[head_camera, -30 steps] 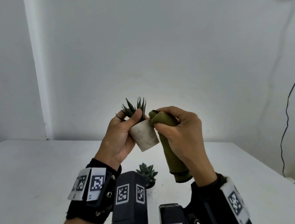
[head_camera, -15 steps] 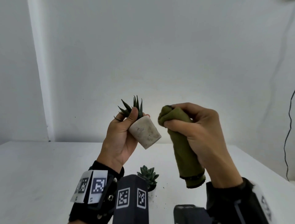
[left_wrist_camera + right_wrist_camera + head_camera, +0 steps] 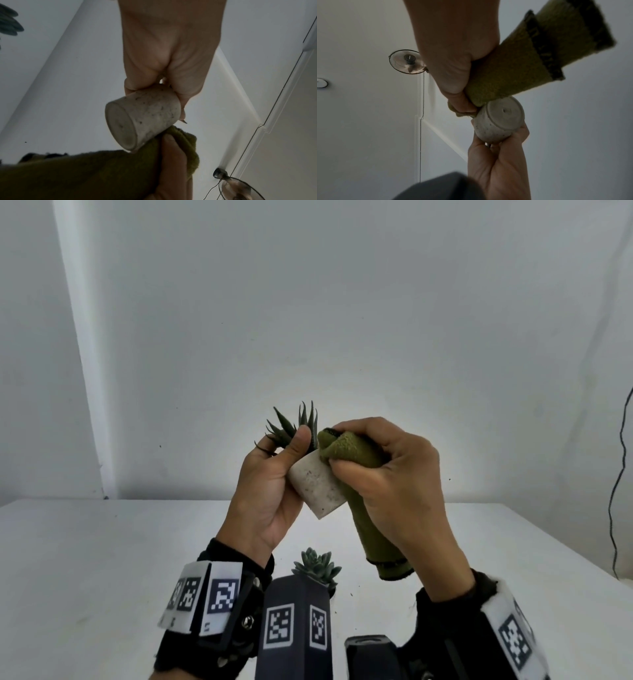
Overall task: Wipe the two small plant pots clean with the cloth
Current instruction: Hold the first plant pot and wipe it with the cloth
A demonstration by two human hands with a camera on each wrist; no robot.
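Olive-green cloth (image 3: pixel 356 455) is bunched in the right hand (image 3: pixel 394 484), pressed against a speckled white pot (image 3: pixel 317 486) that the left hand (image 3: pixel 270 491) grips, tilted, above a white table (image 3: pixel 102 559); a second pot's succulent (image 3: pixel 317 565) stands below. Left wrist view: fingers curl around the pot's rim, its base touching the cloth. Right wrist view: thumb and fingers pinch the folded cloth against the pot's side.
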